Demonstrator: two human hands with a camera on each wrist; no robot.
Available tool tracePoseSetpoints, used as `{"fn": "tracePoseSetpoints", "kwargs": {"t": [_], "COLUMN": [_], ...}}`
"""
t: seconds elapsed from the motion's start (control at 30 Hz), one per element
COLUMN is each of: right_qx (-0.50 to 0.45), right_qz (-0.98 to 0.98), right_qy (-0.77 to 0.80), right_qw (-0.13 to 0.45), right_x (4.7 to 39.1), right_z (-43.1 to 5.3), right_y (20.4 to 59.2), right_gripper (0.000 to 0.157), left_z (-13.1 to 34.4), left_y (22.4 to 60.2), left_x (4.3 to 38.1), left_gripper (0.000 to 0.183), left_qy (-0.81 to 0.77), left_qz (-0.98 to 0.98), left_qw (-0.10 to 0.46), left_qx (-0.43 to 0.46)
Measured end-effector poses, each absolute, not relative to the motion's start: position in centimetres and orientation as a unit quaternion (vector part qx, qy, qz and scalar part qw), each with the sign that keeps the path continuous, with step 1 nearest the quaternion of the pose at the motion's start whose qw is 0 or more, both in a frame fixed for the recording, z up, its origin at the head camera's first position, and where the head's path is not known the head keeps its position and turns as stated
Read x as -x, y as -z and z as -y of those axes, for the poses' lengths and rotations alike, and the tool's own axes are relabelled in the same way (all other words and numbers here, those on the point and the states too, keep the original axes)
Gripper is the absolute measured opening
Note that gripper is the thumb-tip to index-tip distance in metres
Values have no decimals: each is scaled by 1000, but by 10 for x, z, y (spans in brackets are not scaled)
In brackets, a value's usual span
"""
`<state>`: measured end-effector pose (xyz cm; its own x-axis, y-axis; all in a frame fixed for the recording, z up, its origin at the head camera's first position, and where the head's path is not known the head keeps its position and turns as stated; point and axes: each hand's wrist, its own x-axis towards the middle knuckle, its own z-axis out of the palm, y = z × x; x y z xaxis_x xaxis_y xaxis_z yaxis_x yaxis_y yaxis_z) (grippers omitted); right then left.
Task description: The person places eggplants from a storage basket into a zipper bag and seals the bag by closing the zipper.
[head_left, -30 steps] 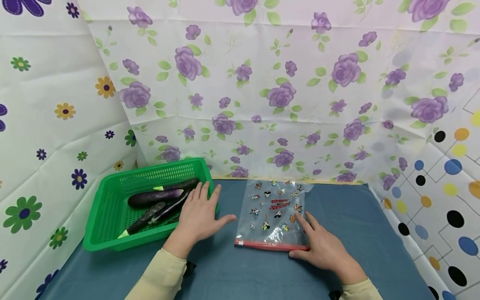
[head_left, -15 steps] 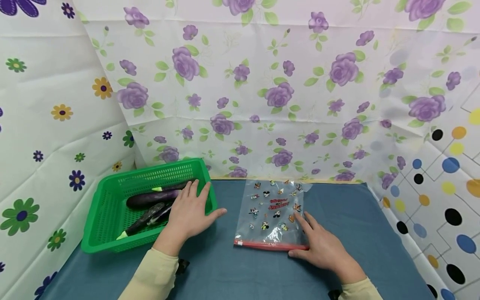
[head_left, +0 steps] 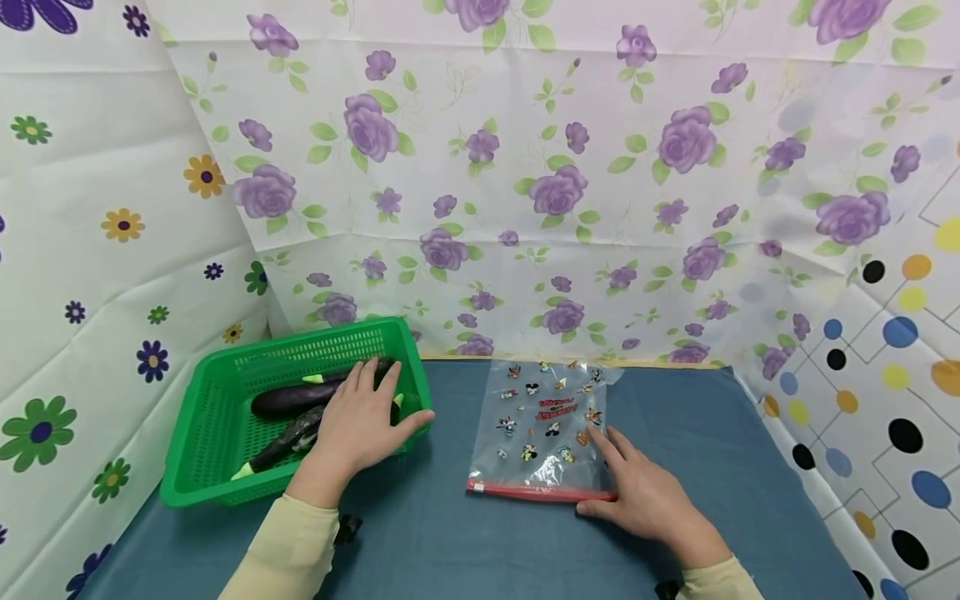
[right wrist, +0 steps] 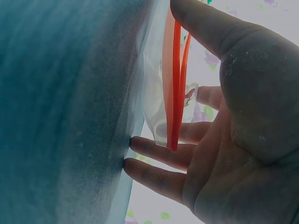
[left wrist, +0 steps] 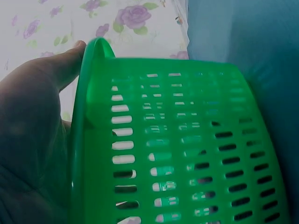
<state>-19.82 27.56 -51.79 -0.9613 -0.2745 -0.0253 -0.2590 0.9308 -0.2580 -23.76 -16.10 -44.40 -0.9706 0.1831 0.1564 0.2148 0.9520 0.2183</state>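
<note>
In the head view my left hand (head_left: 351, 429) is over the right end of a green perforated plastic basket (head_left: 182, 433), fingers spread and fairly straight above the eggplants. One plump dark purple eggplant (head_left: 279, 402) lies in the middle; a slimmer eggplant (head_left: 279, 444) with a pale green stem end is nearer the front. Others are partly hidden under the hand. A clear zip bag (head_left: 536, 429) with cartoon prints lies flat to the right. My right hand (head_left: 648, 493) rests at its lower right corner, thumb by the red zip strip (right wrist: 176, 88), fingers extended.
Blue cloth (head_left: 465, 550) covers the table. A floral curtain (head_left: 480, 275) stands behind it, with a flower-print sheet (head_left: 112, 333) on the left and a dotted sheet (head_left: 900, 400) on the right. The basket is close to the left and back sheets.
My left hand has moved left, further over the basket's right end, covering more of the eggplants there. My right hand and the zip bag have stayed in place.
</note>
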Motion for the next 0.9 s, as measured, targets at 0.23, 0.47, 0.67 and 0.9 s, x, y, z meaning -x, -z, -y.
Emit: {"fn": "tracePoseSetpoints", "kwargs": {"t": [0.23, 0.47, 0.67, 0.9], "right_qx": [136, 138, 138, 136], "right_qz": [-982, -981, -981, -982], "right_qy": [127, 132, 130, 128], "right_qw": [30, 30, 27, 29], "right_x": [198, 197, 198, 197], "right_z": [-275, -275, -276, -276], "right_y": [518, 519, 519, 518], "right_gripper": [116, 116, 116, 116], "left_z": [175, 187, 195, 204], "left_y": [442, 438, 437, 438], "left_x": [239, 238, 238, 240], "left_gripper": [104, 103, 105, 107], "left_qy": [118, 120, 116, 119], "left_qz": [987, 988, 989, 990], "left_qw": [63, 54, 50, 38], "left_qx": [93, 84, 73, 66]}}
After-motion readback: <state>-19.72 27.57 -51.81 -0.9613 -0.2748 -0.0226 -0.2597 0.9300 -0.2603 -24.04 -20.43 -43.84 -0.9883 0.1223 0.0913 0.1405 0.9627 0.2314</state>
